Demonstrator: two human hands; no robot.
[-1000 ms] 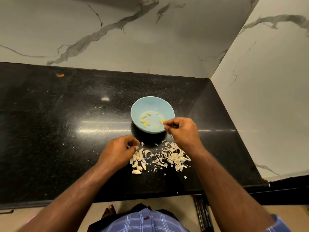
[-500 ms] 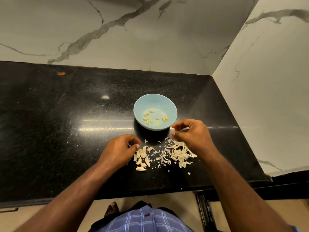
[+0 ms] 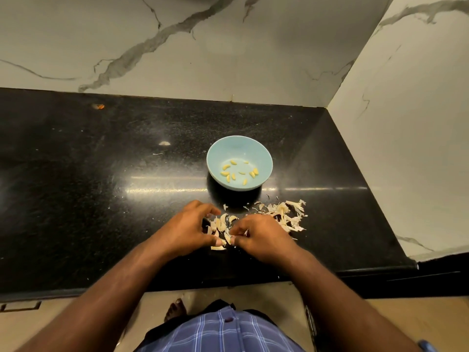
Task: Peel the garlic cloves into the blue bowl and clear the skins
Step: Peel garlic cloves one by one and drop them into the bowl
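Tabletop (image 3: 76, 199): we record a black, polished, speckled stone slab filling the middle band of the frame, with a bright glare streak across it.
Blue bowl (image 3: 264, 158): round, smooth, pale blue, standing upright just right of frame centre; we count about ten small yellowish peeled cloves (image 3: 233, 176) lying loose on its floor.
Unpeeled cloves (image 3: 220, 224): a small cluster of pale, curved, papery-skinned pieces below the bowl, lying between the two hands.
Skins (image 3: 286, 214): thin, dry, off-white flakes heaped to the lower right of the bowl, touching the tabletop, apart from the bowl.
Left hand (image 3: 187, 229): knuckles up at lower centre, fingers curled down over the left edge of the clove cluster, thumb tip against a piece; we cannot tell whether any piece is actually gripped.
Right hand (image 3: 261, 237): knuckles up beside the left, thumb and forefinger pinched on one clove (image 3: 227, 239) at the cluster's lower edge.
Walls (image 3: 228, 59): white marble-look panels with grey veins, meeting in a corner at upper right.
Clothing (image 3: 220, 334): blue plaid fabric at the bottom edge.
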